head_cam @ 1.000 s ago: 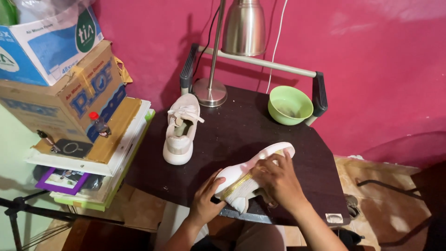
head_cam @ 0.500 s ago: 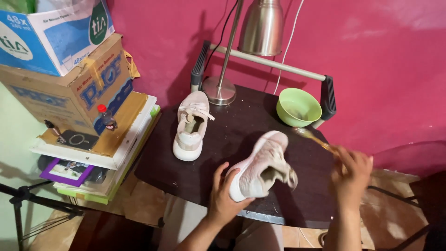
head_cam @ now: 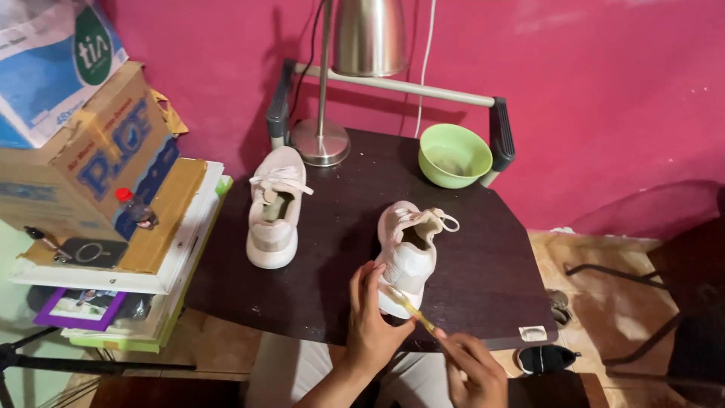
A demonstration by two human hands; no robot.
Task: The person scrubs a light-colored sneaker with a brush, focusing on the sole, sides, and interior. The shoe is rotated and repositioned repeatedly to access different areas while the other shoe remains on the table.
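Pale pink sneaker [head_cam: 408, 253] sat upright near the front edge of the dark table [head_cam: 491, 279], my left hand [head_cam: 371, 321] cupping its heel and hiding the sole there. My right hand [head_cam: 474, 372], partly cut off by the frame's bottom, pinched a yellow toothbrush [head_cam: 411, 308]; its bristles were too small to make out against the heel.

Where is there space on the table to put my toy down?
The table is bare right of the near shoe, below the green bowl; also between both shoes. The near edge is crowded: left hand, right hand, toothbrush.
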